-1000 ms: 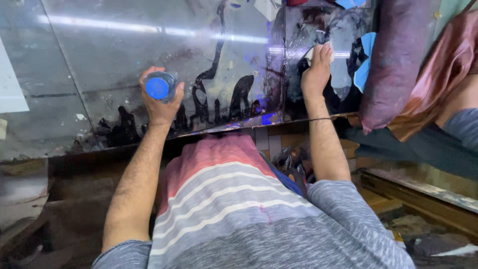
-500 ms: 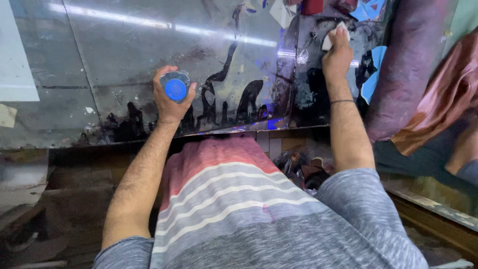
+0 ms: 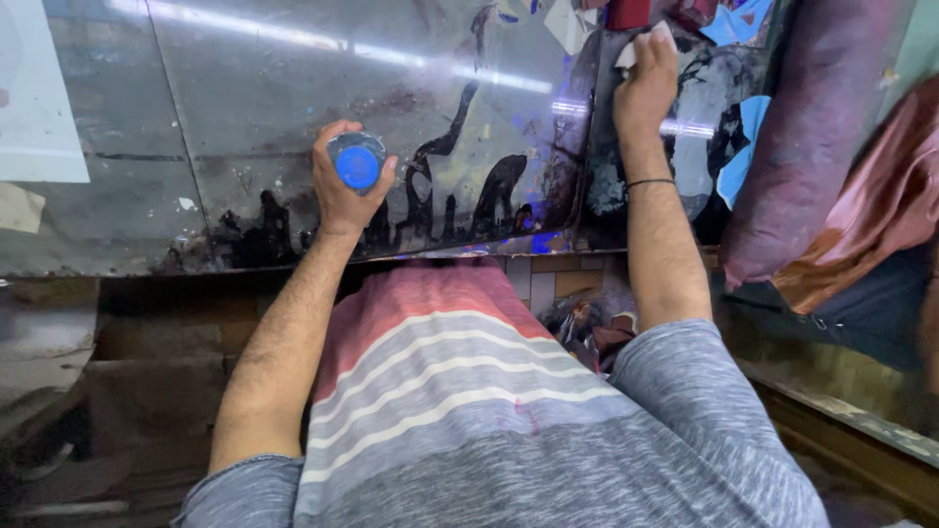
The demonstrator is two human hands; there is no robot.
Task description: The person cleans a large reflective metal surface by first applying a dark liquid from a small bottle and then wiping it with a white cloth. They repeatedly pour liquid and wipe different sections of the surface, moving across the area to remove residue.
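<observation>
Left hand [image 3: 342, 191], left of the frame's centre, is seen closed around a small bottle [image 3: 356, 163] with a blue cap, the cap turned toward the camera and the fingers wrapped round the bottle's body. Bottle and hand are held just above a glass sheet [image 3: 245, 108], which fills the upper left and centre of the frame and is smeared with black paint [image 3: 435, 196] along its lower edge and in streaks near the centre. Right hand [image 3: 646, 83], at the upper right of centre, is pressed flat on the glass with a white cloth [image 3: 631, 51] pinned under the fingers; only a corner of the cloth is seen, at the fingertips. A thin black band [image 3: 649, 183] is worn on the right wrist. Both forearms are stretched upward in the frame from a striped grey and red shirt [image 3: 460, 391] that takes up the lower centre. Patches of blue are seen on the glass at the upper right, just beside the right hand. A purple cushion [image 3: 812, 127] and a folded brown cloth [image 3: 871, 235] are seen at the right edge, well apart from the bottle. White paper [image 3: 39, 98] lies at the upper left edge.
</observation>
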